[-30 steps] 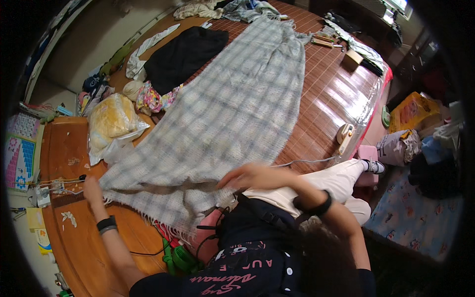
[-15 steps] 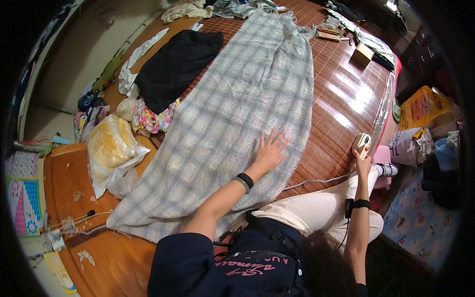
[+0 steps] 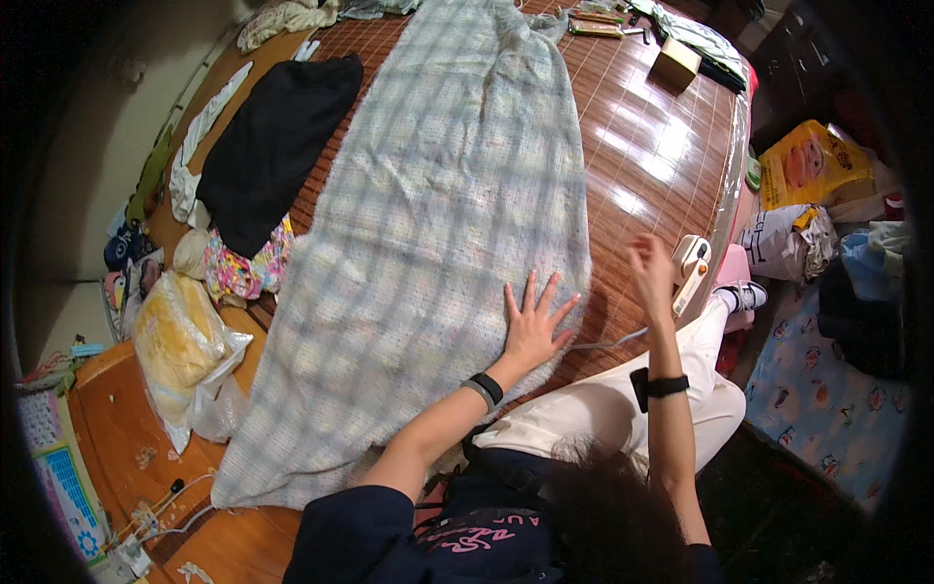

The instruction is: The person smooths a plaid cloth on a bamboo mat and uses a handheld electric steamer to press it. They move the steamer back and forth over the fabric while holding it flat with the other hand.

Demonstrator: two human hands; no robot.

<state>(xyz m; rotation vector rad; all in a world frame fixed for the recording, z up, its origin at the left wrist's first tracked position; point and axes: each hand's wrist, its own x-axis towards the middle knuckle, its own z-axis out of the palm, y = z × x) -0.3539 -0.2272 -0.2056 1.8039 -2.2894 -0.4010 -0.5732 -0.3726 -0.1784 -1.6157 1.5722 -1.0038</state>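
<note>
A plaid shawl-like blanket [image 3: 438, 224] in white, grey and pale blue lies spread from the far side down toward me, its surface softly wrinkled. My left hand [image 3: 533, 326] rests flat on its right part, fingers spread, holding nothing. My right hand [image 3: 652, 273] is raised just right of the blanket's edge, fingers loosely bent and apart, with nothing seen in it. Beside that hand lies a white hand-held device [image 3: 692, 261] with an orange button and a dark spot. A grey cord [image 3: 613, 342] runs over the mat between my right forearm and the blanket.
A black cloth [image 3: 277, 146] and a bagged yellow plush bundle [image 3: 180, 336] lie to the left. A cardboard box [image 3: 676, 64] sits at the far right on the brown slatted mat [image 3: 623, 127]. Bags, including a yellow one [image 3: 812, 165], stand beyond the right edge.
My right hand has let go of the white device and moved left, toward the blanket. My left hand stays flat on the blanket, fingers spread wider. The whole view has shifted.
</note>
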